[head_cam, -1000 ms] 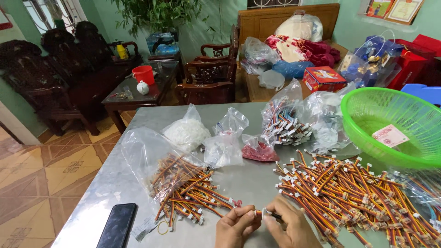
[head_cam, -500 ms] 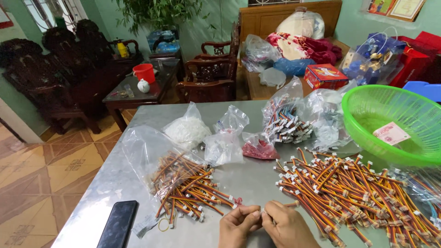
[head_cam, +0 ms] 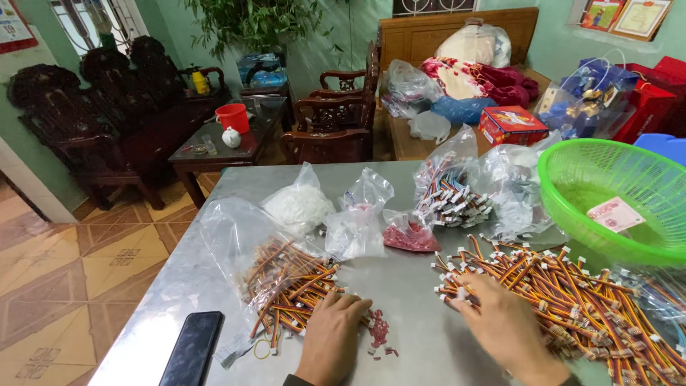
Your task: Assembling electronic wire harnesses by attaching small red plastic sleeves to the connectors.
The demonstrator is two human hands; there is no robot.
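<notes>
From the head camera I looked down on a grey metal worktop [head_cam: 414, 286]. At its near left corner lay a black phone [head_cam: 191, 349], its long axis running from the near edge away and slightly to the right. Just right of it a clear bag [head_cam: 239, 239] lay open, spilling a bundle of orange-and-yellow wire leads [head_cam: 289, 282]; their long axes ran mostly from near left to far right, connector ends toward me.

My left hand [head_cam: 332, 336] rested palm down at the near end of that bundle, fingers curled loosely over the lead tips; I could not tell whether its grip had closed on any single lead. Just to its right lay a little scatter of small red pieces [head_cam: 379, 332]. Behind them stood bags of white parts [head_cam: 300, 206] and a small bag of red parts [head_cam: 409, 236].

My right hand [head_cam: 500, 322] lay flat, fingers spread, on the left edge of the big heap of wire leads [head_cam: 572, 300], its grip open and holding nothing that I could see. Those leads lay fanned, long axes mostly running from far left to near right. At far right stood a green basket [head_cam: 572, 193] with a paper slip [head_cam: 616, 214] in it.
</notes>
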